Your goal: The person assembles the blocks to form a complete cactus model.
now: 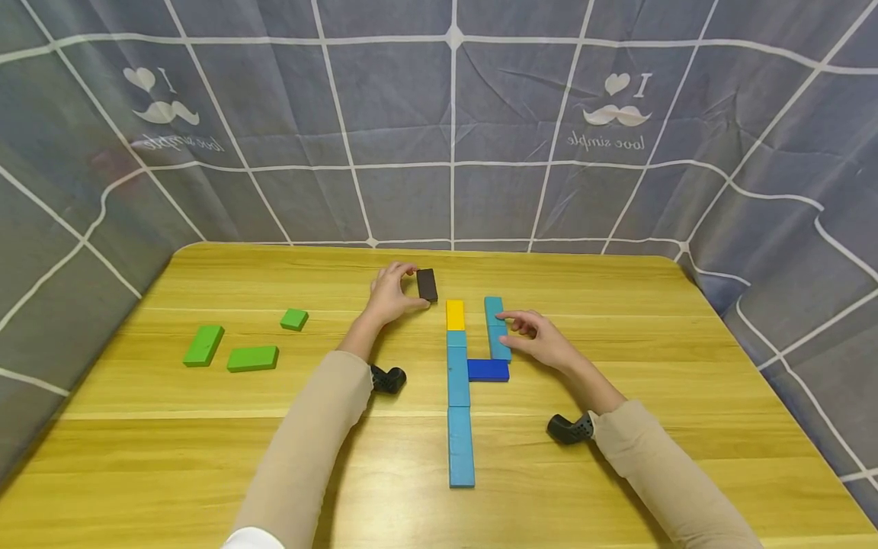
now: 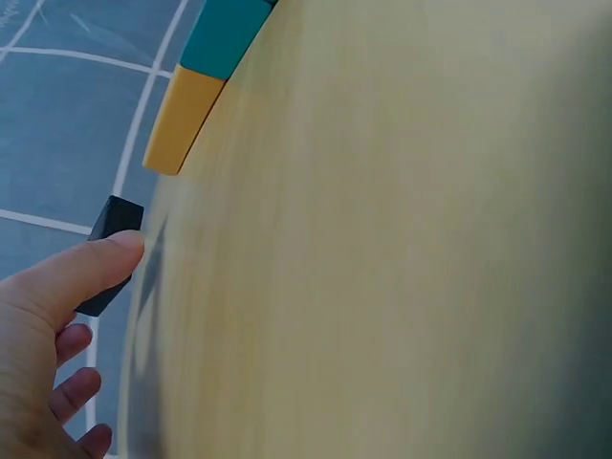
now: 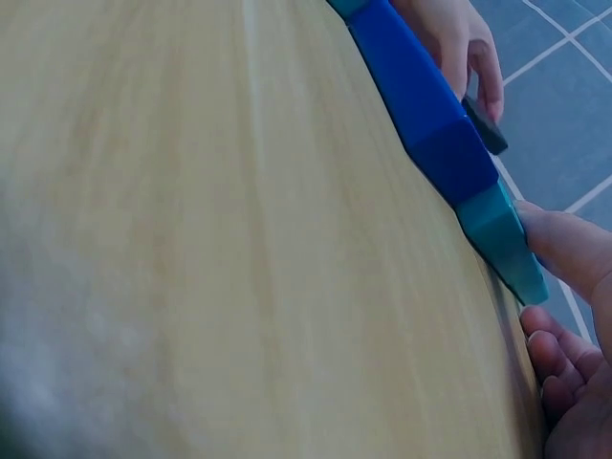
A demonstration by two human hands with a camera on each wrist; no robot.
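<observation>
My left hand (image 1: 391, 295) pinches a black block (image 1: 427, 285) between thumb and fingers, just beyond and left of the yellow block (image 1: 455, 315). In the left wrist view the thumb lies across the black block (image 2: 120, 218). On the right, my right hand (image 1: 545, 343) has its thumb and index fingertips at the right side of two light blue blocks (image 1: 495, 311) laid end to end. The right wrist view shows the thumb against a light blue block (image 3: 502, 239); the other fingers are loosely bent. A dark blue block (image 1: 488, 370) lies just nearer.
Several light blue blocks (image 1: 459, 446) form a straight column below the yellow one, and the dark blue block meets its right side. Green blocks (image 1: 252, 358) lie apart at the left of the wooden table (image 1: 171, 465). A grey curtain (image 1: 405, 99) stands behind.
</observation>
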